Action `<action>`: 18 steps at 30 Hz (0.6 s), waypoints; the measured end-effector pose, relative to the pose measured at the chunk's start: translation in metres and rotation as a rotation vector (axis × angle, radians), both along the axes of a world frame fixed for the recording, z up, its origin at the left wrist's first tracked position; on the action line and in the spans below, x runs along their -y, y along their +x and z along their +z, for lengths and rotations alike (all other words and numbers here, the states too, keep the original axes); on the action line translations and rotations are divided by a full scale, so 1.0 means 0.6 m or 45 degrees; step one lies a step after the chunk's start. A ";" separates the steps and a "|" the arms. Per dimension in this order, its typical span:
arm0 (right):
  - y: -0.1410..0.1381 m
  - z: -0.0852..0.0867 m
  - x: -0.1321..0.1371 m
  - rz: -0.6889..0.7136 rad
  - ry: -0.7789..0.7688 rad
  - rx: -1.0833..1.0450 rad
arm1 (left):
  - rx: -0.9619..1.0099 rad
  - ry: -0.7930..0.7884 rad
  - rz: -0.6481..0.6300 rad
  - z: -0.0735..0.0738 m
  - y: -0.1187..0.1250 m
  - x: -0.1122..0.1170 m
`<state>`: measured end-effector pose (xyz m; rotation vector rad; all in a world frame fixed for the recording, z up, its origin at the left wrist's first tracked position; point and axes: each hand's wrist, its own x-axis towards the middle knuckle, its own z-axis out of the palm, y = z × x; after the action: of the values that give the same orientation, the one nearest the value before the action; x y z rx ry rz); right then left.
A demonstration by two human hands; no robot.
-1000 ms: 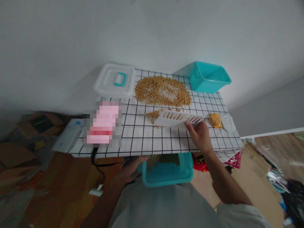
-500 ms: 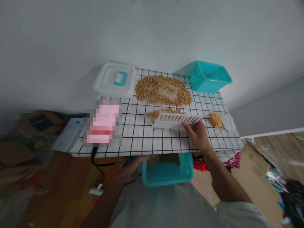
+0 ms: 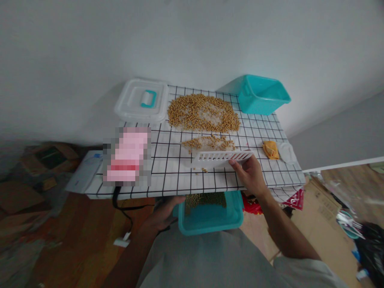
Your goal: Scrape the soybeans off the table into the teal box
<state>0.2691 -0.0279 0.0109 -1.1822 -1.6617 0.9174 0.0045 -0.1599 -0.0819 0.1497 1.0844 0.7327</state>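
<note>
My right hand (image 3: 250, 174) grips the right end of a white slotted plastic strip (image 3: 214, 159), which stands on edge on the checked tablecloth. Just beyond the strip lies a thin patch of yellowish beans (image 3: 210, 142), and a few loose ones sit on its near side. Farther back spreads a larger heap of the same beans (image 3: 186, 114). Below the table's front edge, my left hand (image 3: 168, 210) is closed on the left side of a teal tub (image 3: 210, 226). Beans lie in the far part of this tub; the fingers are partly hidden behind it.
A clear lid (image 3: 129, 100) with a teal handle lies at the back left, and a second teal tub (image 3: 264, 102) stands at the back right. An orange cloth (image 3: 271, 150) is on the right. A pixelated pink object (image 3: 129, 148) occupies the left front.
My right hand has drawn the strip slightly toward me, away from the thin patch of beans. The left hand stays on the tub. The whole view has shifted a little.
</note>
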 end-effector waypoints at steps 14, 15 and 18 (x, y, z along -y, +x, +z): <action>0.022 -0.007 0.051 0.009 -0.092 0.064 | -0.054 -0.035 0.014 -0.004 0.003 -0.001; 0.025 -0.007 0.056 0.015 -0.092 0.071 | -0.047 -0.034 0.013 -0.004 0.003 -0.002; 0.034 -0.003 0.069 0.043 -0.094 0.099 | -0.029 -0.032 0.001 -0.004 0.002 -0.002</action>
<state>0.2893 -0.0691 0.0092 -1.2566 -1.7271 0.9726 0.0057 -0.1586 -0.0844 0.1362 1.1154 0.7193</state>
